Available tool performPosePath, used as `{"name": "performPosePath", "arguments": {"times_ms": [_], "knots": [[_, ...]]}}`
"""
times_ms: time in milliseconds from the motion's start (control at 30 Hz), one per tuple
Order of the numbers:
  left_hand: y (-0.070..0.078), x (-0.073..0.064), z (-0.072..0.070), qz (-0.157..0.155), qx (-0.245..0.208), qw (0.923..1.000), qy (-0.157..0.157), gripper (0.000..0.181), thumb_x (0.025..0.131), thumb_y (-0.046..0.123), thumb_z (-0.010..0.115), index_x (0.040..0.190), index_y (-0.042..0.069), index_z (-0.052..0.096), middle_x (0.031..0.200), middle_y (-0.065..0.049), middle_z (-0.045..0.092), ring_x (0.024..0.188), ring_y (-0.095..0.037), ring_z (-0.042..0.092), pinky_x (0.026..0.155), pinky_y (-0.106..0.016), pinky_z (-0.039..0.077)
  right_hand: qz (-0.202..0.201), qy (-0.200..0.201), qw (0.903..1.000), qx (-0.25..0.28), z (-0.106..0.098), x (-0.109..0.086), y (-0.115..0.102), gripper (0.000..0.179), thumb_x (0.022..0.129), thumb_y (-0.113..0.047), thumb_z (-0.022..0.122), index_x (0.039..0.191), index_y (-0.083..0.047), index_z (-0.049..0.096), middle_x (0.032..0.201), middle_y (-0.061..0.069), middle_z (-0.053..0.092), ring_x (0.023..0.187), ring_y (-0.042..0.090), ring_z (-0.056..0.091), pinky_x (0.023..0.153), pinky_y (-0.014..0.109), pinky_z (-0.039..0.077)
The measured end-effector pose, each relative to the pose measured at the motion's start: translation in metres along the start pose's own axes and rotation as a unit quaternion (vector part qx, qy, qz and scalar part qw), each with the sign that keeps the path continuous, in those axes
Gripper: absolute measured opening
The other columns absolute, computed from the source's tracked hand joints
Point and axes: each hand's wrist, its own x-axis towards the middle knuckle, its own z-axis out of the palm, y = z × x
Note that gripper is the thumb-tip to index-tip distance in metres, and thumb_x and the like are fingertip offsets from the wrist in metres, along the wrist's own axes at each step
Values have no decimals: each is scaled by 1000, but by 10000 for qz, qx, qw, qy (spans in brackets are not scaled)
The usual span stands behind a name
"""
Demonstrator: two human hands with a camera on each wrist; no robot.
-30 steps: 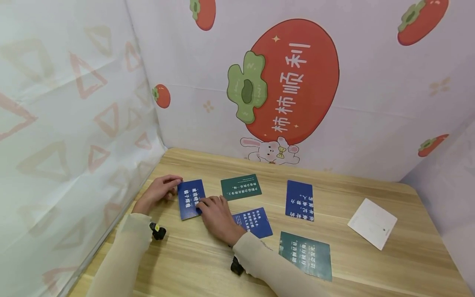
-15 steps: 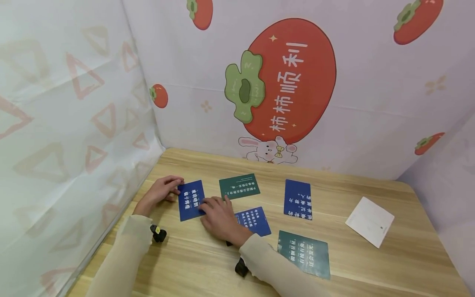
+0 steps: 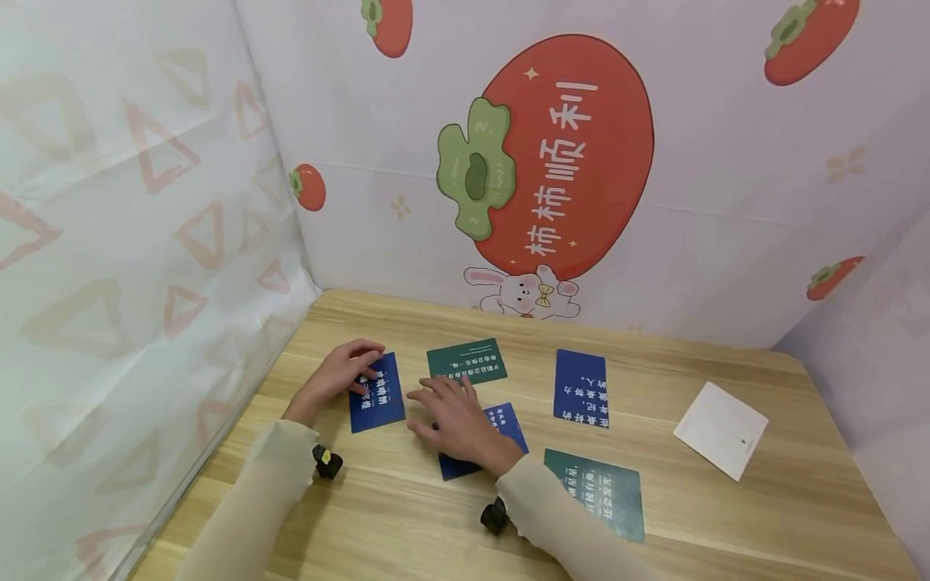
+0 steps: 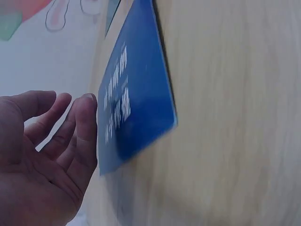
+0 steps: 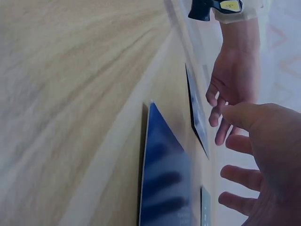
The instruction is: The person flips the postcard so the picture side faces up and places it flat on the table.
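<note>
In the head view my left hand (image 3: 340, 373) hovers over the upper left of a blue card (image 3: 378, 413) with white characters, fingers loosely bent. The left wrist view shows that hand's fingertips beside the face of this blue card (image 4: 146, 80), gripping nothing. My right hand (image 3: 459, 421) is held above a second blue card (image 3: 514, 426), covering much of it, with its fingers spread. Seen from the right wrist, the right hand (image 5: 270, 165) has nothing in its fingers, and their dark reflections fall on the second blue card (image 5: 164, 174) below.
A green card (image 3: 468, 361) lies behind the right hand. Farther right are a third blue card (image 3: 580, 389), another green card (image 3: 606, 496) partly behind the right forearm, and a white square (image 3: 721, 432). Printed walls meet the wooden table (image 3: 378, 516) at the left and back.
My right hand has left the edge of the left blue card and moved right, over the second one. My left hand has shifted right from that card's corner to over its face.
</note>
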Motion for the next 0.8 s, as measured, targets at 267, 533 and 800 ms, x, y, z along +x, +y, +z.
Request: {"name": "performPosePath", "arguments": {"times_ms": [267, 533, 800], "knots": [[22, 3, 34, 246, -47, 9985, -478, 46, 117, 31, 55, 154, 4, 55, 148, -26, 61, 110, -33, 74, 75, -39, 70, 99, 119, 9990, 411, -19, -17, 22, 49, 110, -42, 66, 153, -19, 63, 167, 13, 51, 159, 43, 40, 128, 80, 22], [41, 8, 69, 204, -155, 9964, -807, 44, 116, 30, 56, 153, 6, 58, 144, -24, 62, 98, -25, 76, 69, -37, 69, 436, 234, 9975, 497, -32, -34, 46, 48, 110, -40, 65, 152, -18, 64, 163, 13, 56, 159, 44, 39, 130, 80, 18], [60, 14, 103, 356, -243, 9937, -1033, 40, 115, 27, 58, 150, 7, 61, 139, -23, 64, 97, -24, 75, 66, -36, 69, 691, 469, 9949, 564, -44, -56, 63, 45, 109, -36, 68, 149, -16, 67, 162, 13, 58, 159, 45, 40, 129, 81, 18]]}}
